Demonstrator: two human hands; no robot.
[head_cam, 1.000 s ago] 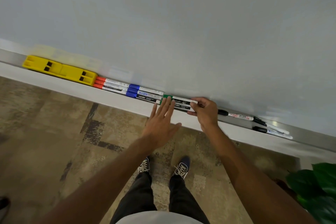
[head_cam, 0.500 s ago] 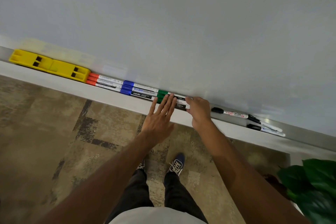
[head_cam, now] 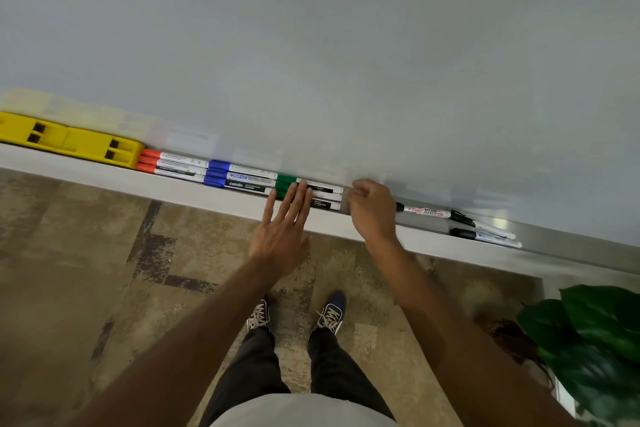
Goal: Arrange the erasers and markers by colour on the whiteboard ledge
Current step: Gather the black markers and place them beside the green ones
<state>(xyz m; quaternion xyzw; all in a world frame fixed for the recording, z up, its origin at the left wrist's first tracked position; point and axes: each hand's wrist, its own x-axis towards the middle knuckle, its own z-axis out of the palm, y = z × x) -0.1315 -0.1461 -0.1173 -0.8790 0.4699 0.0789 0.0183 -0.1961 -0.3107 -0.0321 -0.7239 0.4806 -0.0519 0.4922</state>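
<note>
Along the whiteboard ledge lie two yellow erasers, then three red-capped markers, three blue-capped markers and green-capped markers, end to end. My left hand is flat with fingers apart, its fingertips resting on the green markers. My right hand is curled at the right end of the green markers, touching their ends; whether it grips one is hidden. Three black-capped markers lie loose further right.
The whiteboard rises behind the ledge. Below are patterned carpet and my shoes. A green leafy plant stands at the lower right under the ledge's end.
The view has drifted right, so the ledge items sit further left in frame. Both hands stay at the green markers, the right one pressing their ends leftwards.
</note>
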